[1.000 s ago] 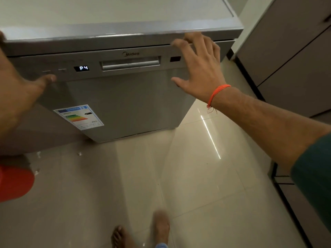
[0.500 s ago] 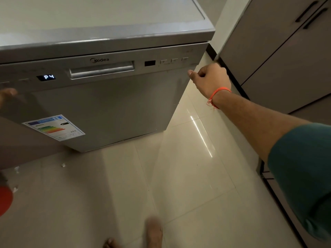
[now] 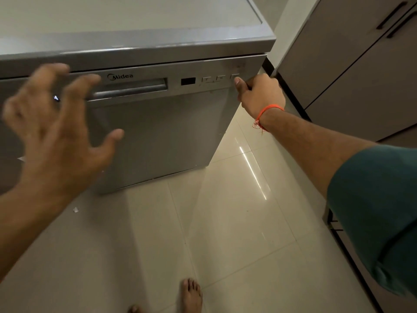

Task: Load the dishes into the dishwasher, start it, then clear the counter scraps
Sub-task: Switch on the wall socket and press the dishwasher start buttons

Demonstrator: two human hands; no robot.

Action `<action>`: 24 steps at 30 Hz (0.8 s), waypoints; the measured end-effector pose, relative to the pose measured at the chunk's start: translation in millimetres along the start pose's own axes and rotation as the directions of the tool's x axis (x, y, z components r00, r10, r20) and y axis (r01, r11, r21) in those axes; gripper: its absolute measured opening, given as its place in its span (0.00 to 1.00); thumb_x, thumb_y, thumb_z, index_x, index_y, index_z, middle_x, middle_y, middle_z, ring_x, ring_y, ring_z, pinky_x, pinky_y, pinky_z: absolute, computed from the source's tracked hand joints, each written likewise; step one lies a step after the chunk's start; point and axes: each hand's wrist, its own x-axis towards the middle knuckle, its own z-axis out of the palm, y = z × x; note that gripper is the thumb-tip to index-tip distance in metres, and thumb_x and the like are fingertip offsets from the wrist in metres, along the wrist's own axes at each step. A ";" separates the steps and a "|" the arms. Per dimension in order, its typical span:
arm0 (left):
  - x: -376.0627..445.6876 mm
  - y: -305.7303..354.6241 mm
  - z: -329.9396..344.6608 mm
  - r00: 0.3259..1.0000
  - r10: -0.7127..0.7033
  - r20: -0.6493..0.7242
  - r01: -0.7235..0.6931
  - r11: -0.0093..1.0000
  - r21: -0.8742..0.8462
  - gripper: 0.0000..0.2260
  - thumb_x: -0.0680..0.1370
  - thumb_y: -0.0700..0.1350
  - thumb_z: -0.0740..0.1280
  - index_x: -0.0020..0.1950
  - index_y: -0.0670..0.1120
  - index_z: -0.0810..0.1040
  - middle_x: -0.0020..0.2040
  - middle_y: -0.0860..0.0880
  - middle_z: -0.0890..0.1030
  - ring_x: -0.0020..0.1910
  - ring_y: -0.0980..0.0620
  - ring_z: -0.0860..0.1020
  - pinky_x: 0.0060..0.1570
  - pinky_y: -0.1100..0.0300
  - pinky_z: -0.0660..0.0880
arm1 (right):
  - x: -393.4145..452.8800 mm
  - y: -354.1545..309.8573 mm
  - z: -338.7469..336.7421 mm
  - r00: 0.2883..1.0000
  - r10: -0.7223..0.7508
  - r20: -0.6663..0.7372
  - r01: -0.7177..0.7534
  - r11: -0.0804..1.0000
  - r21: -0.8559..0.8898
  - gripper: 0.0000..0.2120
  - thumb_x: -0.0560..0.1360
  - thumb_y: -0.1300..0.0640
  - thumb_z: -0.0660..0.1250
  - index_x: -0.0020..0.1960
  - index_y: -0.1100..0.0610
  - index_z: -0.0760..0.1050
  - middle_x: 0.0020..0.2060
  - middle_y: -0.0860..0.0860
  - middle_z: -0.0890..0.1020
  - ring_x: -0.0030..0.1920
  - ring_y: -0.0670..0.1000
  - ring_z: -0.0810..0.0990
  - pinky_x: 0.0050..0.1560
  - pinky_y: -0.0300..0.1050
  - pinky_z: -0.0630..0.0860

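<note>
At dishwasher panel's right end, right hand thumb presses button.

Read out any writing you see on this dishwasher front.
"Midea": brand on the dishwasher panel, above the door handle.
Button markings right of the dark display window: too small to read.
Left display: hidden behind the left hand.

Silver dishwasher: brushed metal-look front, satin sheen, smooth; recessed handle glossier, just right of the left hand.
Pale top panel: matt, smooth.
Cream floor tiles: glazed, high gloss, mirror-bright streak below the right hand.
Orange thread wristband: cloth cord, frayed.
Grey-brown cabinet doors: matt laminate look.
Teal sleeve: soft knit cloth.
</note>
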 end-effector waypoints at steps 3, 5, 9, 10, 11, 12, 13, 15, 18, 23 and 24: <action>-0.8 53.3 8.3 0.995 0.081 0.050 -0.085 0.994 0.075 0.33 0.73 0.56 0.71 0.76 0.52 0.65 0.76 0.39 0.61 0.76 0.39 0.60 0.72 0.38 0.56 | 2.6 -0.4 -0.8 1.000 -0.006 -0.018 0.006 1.000 0.009 0.27 0.80 0.33 0.57 0.44 0.54 0.83 0.37 0.52 0.84 0.39 0.53 0.83 0.47 0.51 0.82; 4.5 67.1 17.4 0.988 0.095 0.120 -0.107 0.989 0.097 0.34 0.73 0.54 0.74 0.76 0.51 0.66 0.75 0.39 0.62 0.75 0.39 0.61 0.71 0.40 0.56 | 4.1 0.4 -1.2 1.000 -0.009 -0.022 0.009 1.000 0.005 0.27 0.80 0.33 0.57 0.44 0.54 0.83 0.37 0.52 0.84 0.39 0.53 0.83 0.46 0.51 0.82; 14.1 85.2 33.4 0.964 0.139 0.228 -0.159 0.985 0.072 0.33 0.73 0.55 0.72 0.76 0.52 0.65 0.74 0.42 0.63 0.74 0.42 0.61 0.71 0.43 0.56 | 3.7 1.2 0.2 0.999 -0.026 -0.021 0.026 1.000 0.000 0.27 0.80 0.34 0.57 0.44 0.54 0.83 0.37 0.52 0.84 0.39 0.53 0.83 0.47 0.51 0.82; 15.1 91.3 37.0 0.958 0.151 0.242 -0.165 0.985 0.041 0.32 0.74 0.55 0.72 0.76 0.52 0.65 0.74 0.44 0.63 0.75 0.43 0.61 0.72 0.43 0.56 | 3.5 1.7 0.7 0.999 -0.027 -0.020 0.027 1.000 -0.002 0.27 0.81 0.35 0.57 0.43 0.55 0.83 0.37 0.52 0.84 0.39 0.54 0.83 0.47 0.51 0.82; 17.0 97.4 39.0 0.953 0.153 0.262 -0.161 0.987 0.010 0.31 0.74 0.55 0.71 0.76 0.53 0.65 0.73 0.45 0.63 0.75 0.44 0.62 0.72 0.43 0.56 | 3.5 2.6 1.2 0.999 -0.028 -0.021 0.028 1.000 -0.004 0.27 0.81 0.35 0.57 0.43 0.55 0.83 0.37 0.52 0.84 0.39 0.54 0.83 0.47 0.51 0.82; 19.2 102.4 42.0 0.947 0.157 0.280 -0.159 0.987 -0.017 0.30 0.75 0.55 0.70 0.75 0.53 0.65 0.73 0.46 0.63 0.74 0.45 0.62 0.73 0.44 0.57 | 3.7 3.5 1.9 0.999 -0.027 -0.024 0.026 1.000 -0.006 0.28 0.81 0.34 0.57 0.43 0.55 0.82 0.36 0.52 0.84 0.39 0.54 0.83 0.47 0.52 0.82; 21.6 107.9 44.5 0.940 0.158 0.301 -0.154 0.987 -0.037 0.30 0.75 0.55 0.70 0.75 0.54 0.65 0.72 0.47 0.64 0.74 0.45 0.63 0.73 0.44 0.58 | 4.2 5.0 3.0 0.999 -0.025 -0.028 0.025 1.000 -0.008 0.28 0.80 0.34 0.57 0.42 0.55 0.82 0.36 0.52 0.84 0.38 0.54 0.83 0.47 0.53 0.82; 25.7 117.3 48.8 0.927 0.156 0.341 -0.134 0.987 -0.088 0.29 0.76 0.55 0.69 0.75 0.54 0.64 0.71 0.47 0.65 0.72 0.46 0.65 0.71 0.45 0.60 | 4.3 6.9 4.6 0.999 -0.024 -0.031 0.023 1.000 -0.010 0.29 0.80 0.33 0.56 0.41 0.55 0.82 0.35 0.52 0.84 0.37 0.54 0.83 0.46 0.53 0.83; 31.4 128.5 55.2 0.910 0.138 0.392 -0.087 0.986 -0.145 0.28 0.78 0.55 0.68 0.76 0.53 0.63 0.71 0.48 0.67 0.70 0.48 0.68 0.69 0.46 0.64 | 3.5 7.6 5.6 0.999 -0.033 -0.032 0.033 0.999 -0.005 0.29 0.80 0.33 0.56 0.41 0.55 0.82 0.35 0.52 0.84 0.37 0.53 0.83 0.45 0.53 0.83; 38.2 138.9 62.8 0.861 0.102 0.499 -0.031 0.988 -0.148 0.29 0.80 0.57 0.66 0.78 0.55 0.59 0.65 0.50 0.74 0.58 0.50 0.78 0.59 0.47 0.77 | 6.1 6.6 8.0 0.999 -0.030 -0.040 0.032 0.998 0.047 0.30 0.80 0.32 0.55 0.39 0.55 0.81 0.34 0.51 0.84 0.35 0.53 0.83 0.45 0.54 0.83; 38.9 139.7 64.3 0.849 0.095 0.520 -0.023 0.989 -0.144 0.30 0.80 0.57 0.66 0.79 0.55 0.59 0.62 0.51 0.76 0.55 0.51 0.79 0.57 0.48 0.79 | 6.5 6.4 8.4 0.999 -0.030 -0.039 0.032 0.998 0.054 0.30 0.80 0.32 0.55 0.39 0.54 0.81 0.33 0.51 0.84 0.35 0.53 0.83 0.45 0.54 0.83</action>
